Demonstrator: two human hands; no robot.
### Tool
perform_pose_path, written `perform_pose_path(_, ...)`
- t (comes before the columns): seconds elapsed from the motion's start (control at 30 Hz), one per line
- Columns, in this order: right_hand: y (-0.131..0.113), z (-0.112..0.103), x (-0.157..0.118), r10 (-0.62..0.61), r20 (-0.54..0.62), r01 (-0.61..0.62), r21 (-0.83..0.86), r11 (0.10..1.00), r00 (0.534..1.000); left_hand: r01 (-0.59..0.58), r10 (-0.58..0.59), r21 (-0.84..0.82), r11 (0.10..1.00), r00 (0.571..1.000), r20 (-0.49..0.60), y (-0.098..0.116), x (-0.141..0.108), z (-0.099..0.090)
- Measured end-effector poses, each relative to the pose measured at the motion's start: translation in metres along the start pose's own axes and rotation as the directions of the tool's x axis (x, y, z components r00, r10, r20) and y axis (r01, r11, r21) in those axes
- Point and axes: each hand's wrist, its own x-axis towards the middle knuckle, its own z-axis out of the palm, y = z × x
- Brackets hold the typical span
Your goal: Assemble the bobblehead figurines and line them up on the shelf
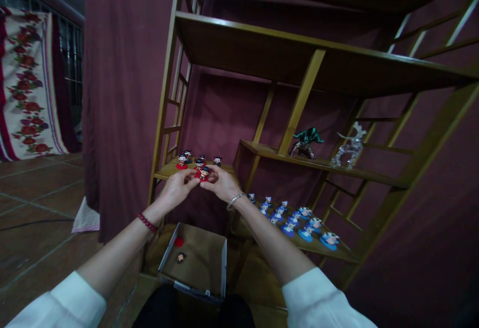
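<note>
Figs on L shelf behind hands, box w/ 2 pcs below, more figs on lower R shelf.

The fingers cover part of the red base under the held figurine. The right forearm hides some of the lower shelf, whose blue-based figurines look blurred. Picture edges cut off the white sleeves and floral cloth.

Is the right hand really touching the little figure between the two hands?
Touching. The head view shows it: the right hand has its thumb against the red base of the little figure.
</note>
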Motion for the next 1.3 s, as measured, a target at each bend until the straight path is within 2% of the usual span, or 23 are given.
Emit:
perform_pose_path(0.13, 0.001, 0.004, 0.012, 0.025, 0.006, -0.024, -0.088, 0.996, 1.000, -0.011, 0.006, 0.185, 0.983, 1.000, 0.028, -0.001, 0.010, -0.006)
perform_pose_path(0.4, -0.005, 0.014, 0.029, 0.061, 0.011, -0.057, -0.217, 0.975, 0.998, -0.043, 0.006, 0.422, 0.905, 0.996, 0.090, -0.008, 0.026, -0.018)
perform_pose_path(0.57, -0.002, 0.021, 0.037, 0.065, 0.022, -0.058, -0.231, 0.971, 0.998, -0.071, 0.021, 0.453, 0.889, 0.993, 0.113, -0.016, 0.031, -0.021)
perform_pose_path(0.73, 0.004, 0.025, 0.041, 0.104, 0.048, -0.097, -0.123, 0.988, 0.993, -0.071, 0.012, 0.465, 0.882, 0.992, 0.129, -0.019, 0.034, -0.021)
perform_pose_path(0.9, 0.005, 0.019, 0.042, 0.132, 0.076, -0.127, -0.078, 0.989, 0.988, -0.072, 0.009, 0.501, 0.863, 0.992, 0.126, -0.021, 0.034, -0.020)
perform_pose_path(1.0, -0.001, 0.008, 0.044, 0.148, 0.020, -0.143, -0.160, 0.977, 0.989, -0.087, 0.016, 0.516, 0.852, 0.990, 0.139, -0.022, 0.034, -0.020)
perform_pose_path(1.17, -0.006, -0.006, 0.057, 0.068, -0.095, -0.097, -0.336, 0.937, 0.993, -0.123, 0.038, 0.564, 0.817, 0.986, 0.161, -0.019, 0.038, -0.019)
perform_pose_path(1.3, -0.003, -0.003, 0.068, 0.006, -0.088, -0.052, -0.528, 0.848, 0.996, -0.073, -0.051, 0.617, 0.784, 0.982, 0.182, -0.014, 0.042, -0.017)
